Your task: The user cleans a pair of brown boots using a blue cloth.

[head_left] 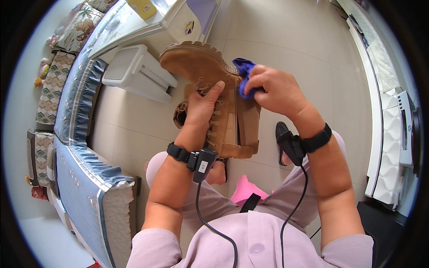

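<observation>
A tall tan lace-up boot [231, 110] is held up in front of me, its toe turned to the upper left and its lugged sole facing up and right. My left hand [202, 104] grips it at the laced front, the thumb lying along the ankle. A purple cloth [246, 75] is bunched in my right hand [276, 88], against the heel area of the boot. Part of the cloth is hidden by my fingers. Behind my left hand, the opening of a second brown boot [181, 114] shows; most of it is covered.
A white lidded bin [134, 73] stands at the left beside a glass-topped table [125, 37]. The blue-covered sofa [80, 187] runs along the left. At right is a white cabinet [375, 140] with a printer [405, 127]. Black cables [214, 227] hang from both wrist straps.
</observation>
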The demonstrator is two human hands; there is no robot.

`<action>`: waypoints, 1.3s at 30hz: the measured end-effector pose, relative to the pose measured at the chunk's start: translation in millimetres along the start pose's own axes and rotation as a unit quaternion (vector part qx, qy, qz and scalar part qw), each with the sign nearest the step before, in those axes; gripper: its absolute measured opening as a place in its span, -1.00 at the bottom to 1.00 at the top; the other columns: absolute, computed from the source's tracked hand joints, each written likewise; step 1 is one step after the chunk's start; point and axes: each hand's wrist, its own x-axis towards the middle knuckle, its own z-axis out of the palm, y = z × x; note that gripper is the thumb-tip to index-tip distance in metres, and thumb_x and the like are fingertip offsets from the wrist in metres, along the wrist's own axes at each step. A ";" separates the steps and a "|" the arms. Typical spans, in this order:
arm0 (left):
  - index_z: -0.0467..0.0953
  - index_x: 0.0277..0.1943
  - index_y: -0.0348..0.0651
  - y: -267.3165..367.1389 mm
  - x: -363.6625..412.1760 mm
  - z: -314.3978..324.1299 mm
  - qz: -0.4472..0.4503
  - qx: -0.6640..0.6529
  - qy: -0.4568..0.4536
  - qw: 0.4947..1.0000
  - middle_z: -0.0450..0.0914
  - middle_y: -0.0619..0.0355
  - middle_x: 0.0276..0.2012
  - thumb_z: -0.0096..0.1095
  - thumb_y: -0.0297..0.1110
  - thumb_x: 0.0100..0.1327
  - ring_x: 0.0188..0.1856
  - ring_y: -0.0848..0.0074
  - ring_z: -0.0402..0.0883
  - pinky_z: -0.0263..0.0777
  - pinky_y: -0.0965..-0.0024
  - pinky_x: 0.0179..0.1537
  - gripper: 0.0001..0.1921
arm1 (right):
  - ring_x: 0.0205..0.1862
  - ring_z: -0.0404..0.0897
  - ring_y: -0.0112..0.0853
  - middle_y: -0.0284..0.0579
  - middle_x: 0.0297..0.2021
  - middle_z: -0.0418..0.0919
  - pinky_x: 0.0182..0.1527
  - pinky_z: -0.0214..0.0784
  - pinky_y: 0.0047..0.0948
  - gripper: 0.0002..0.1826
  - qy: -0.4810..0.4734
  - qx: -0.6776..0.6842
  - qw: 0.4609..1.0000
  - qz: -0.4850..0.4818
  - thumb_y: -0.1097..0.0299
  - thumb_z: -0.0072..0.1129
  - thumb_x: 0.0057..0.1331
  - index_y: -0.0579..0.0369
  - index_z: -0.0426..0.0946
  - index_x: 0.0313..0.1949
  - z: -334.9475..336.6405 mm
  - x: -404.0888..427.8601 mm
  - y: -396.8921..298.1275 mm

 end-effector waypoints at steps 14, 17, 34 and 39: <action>0.48 0.12 -0.33 10.4 -2.1 22.6 0.103 -0.079 0.011 0.991 0.62 0.14 0.00 0.38 -0.32 0.30 -0.06 0.54 0.59 0.46 0.47 0.01 -0.59 | 0.01 0.54 -0.08 0.06 -0.06 0.54 0.07 0.42 -0.30 -0.67 0.307 0.176 0.935 -0.035 0.52 0.13 0.23 0.11 0.60 0.01 23.8 12.1 3.2; 0.47 0.10 -0.33 3.3 4.5 19.4 0.183 -0.047 0.003 0.982 0.63 0.14 -0.02 0.40 -0.39 0.28 -0.05 0.55 0.58 0.45 0.47 0.03 -0.61 | -0.07 0.57 -0.10 0.02 -0.11 0.56 -0.01 0.46 -0.31 -0.67 0.307 0.137 0.940 -0.066 0.48 0.13 0.16 0.09 0.64 -0.06 22.4 10.9 -13.2; 0.44 0.12 -0.29 21.2 1.8 26.8 0.174 -0.153 0.055 0.971 0.58 0.17 0.02 0.38 -0.25 0.31 0.00 0.53 0.54 0.43 0.43 0.07 -0.57 | -0.15 0.61 -0.09 -0.08 -0.11 0.58 -0.08 0.51 -0.22 -0.69 0.252 0.059 0.961 -0.096 0.52 0.09 0.12 0.08 0.61 -0.12 21.9 3.6 -10.9; 0.40 0.16 -0.27 26.7 3.0 12.1 0.159 -0.166 0.089 0.969 0.57 0.18 0.05 0.36 -0.24 0.33 0.03 0.52 0.53 0.44 0.41 0.09 -0.54 | -0.27 0.62 -0.18 -0.20 -0.24 0.59 -0.22 0.52 -0.21 -0.80 0.036 -0.020 0.996 -0.075 0.44 0.10 0.07 -0.01 0.66 -0.31 18.0 -14.0 -5.5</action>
